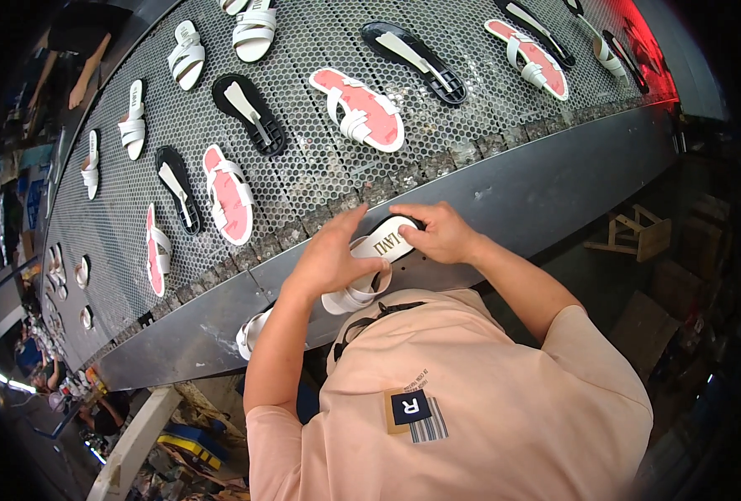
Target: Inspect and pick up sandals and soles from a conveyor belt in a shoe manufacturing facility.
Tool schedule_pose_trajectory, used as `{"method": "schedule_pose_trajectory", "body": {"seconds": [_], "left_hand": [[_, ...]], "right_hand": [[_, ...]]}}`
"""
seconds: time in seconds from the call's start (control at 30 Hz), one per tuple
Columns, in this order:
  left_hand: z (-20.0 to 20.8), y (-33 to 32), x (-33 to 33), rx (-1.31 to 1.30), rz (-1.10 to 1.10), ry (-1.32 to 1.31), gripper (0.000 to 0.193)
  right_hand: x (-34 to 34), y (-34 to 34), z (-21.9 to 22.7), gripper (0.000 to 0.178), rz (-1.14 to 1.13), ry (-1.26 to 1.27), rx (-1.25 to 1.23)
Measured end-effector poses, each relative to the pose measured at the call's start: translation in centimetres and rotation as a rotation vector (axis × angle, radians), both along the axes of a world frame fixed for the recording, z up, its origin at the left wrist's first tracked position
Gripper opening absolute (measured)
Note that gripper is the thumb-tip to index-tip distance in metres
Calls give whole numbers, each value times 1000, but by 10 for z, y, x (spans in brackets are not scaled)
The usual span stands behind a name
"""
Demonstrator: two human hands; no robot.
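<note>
Close to my body, over the metal side of the conveyor, I hold a white strappy sandal [372, 247] with a black edge at its heel. My left hand [330, 255] grips one side of it, thumb by the straps. The right hand [439, 235] closes on the heel end, its thumb pressed on the white insole. The sandal's straps face me. Part of another white sandal [254, 334] shows behind my left forearm, by the metal side panel.
A perforated conveyor [304, 188] carries black soles [249, 113], pink-coated white uppers [362, 113] and finished-looking white sandals [189, 54]. Its smooth metal side panel [554, 179] runs before me. A wooden stool [637, 234] stands at right. Another person's arm [91, 71] shows far left.
</note>
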State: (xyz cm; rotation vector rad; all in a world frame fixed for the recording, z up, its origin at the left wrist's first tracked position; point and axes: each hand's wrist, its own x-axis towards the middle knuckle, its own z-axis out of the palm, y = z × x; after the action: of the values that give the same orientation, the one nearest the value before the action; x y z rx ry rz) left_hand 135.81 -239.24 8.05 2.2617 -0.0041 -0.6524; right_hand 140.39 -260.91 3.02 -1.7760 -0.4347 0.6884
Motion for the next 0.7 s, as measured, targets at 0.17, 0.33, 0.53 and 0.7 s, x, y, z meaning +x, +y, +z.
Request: {"method": "schedule_pose_trajectory", "body": {"seconds": [0.17, 0.33, 0.53, 0.7], "left_hand": [[-10, -10, 12, -208, 208, 374, 38], [-8, -18, 22, -292, 296, 390, 31], [-11, -25, 28, -340, 407, 392, 25], [-24, -25, 34, -390, 561, 354, 20]], "right_hand": [[37, -6, 9, 33, 144, 119, 30], [45, -2, -1, 31, 16, 270, 153], [54, -3, -12, 35, -12, 302, 242], [26, 5, -20, 42, -82, 665, 207]]}}
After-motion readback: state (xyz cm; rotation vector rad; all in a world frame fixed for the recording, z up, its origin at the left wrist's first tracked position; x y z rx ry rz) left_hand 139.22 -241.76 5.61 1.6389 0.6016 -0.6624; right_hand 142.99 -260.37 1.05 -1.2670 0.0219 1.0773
